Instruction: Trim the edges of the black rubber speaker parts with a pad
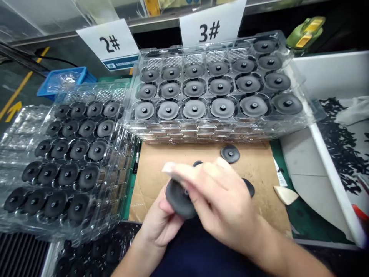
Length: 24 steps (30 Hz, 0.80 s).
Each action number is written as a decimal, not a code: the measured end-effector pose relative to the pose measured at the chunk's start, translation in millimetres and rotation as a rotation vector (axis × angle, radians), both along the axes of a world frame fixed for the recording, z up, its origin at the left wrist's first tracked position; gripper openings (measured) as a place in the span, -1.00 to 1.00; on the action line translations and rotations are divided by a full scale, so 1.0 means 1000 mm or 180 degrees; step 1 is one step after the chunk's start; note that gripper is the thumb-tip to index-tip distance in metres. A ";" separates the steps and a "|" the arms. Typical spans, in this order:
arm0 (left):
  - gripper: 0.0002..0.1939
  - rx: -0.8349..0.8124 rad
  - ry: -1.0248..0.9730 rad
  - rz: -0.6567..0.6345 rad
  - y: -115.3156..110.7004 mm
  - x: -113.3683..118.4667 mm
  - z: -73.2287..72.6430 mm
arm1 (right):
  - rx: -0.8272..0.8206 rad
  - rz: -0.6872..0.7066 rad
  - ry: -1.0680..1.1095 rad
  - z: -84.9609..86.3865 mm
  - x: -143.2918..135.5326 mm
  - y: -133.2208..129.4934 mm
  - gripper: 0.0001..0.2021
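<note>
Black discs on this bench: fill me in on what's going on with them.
A person's left hand holds a black disc above a cardboard sheet. The right hand is over that disc and seems to hold something white, too blurred to identify. A loose disc lies on the cardboard. More discs sit in a clear left tray and a clear back tray by the 3# sign.

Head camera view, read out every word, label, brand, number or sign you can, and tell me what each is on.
"2#" on the left white sign.
"3#" on the right white sign.
The pale print on the left sign's blue strip is too small to read.
The marks on the white paper slip are too blurred to read.
The yellow arrow on the floor has no readable wording.
</note>
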State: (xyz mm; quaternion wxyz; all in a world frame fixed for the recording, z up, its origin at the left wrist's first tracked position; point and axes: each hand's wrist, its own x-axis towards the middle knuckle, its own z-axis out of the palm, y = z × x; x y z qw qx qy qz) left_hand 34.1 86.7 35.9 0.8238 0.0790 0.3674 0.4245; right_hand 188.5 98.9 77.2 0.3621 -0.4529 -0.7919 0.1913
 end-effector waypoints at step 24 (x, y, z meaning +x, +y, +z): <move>-0.54 0.0390 0.0555 0.0438 0.004 0.021 0.007 | -0.0454 0.0240 0.0579 0.002 -0.004 0.005 -0.75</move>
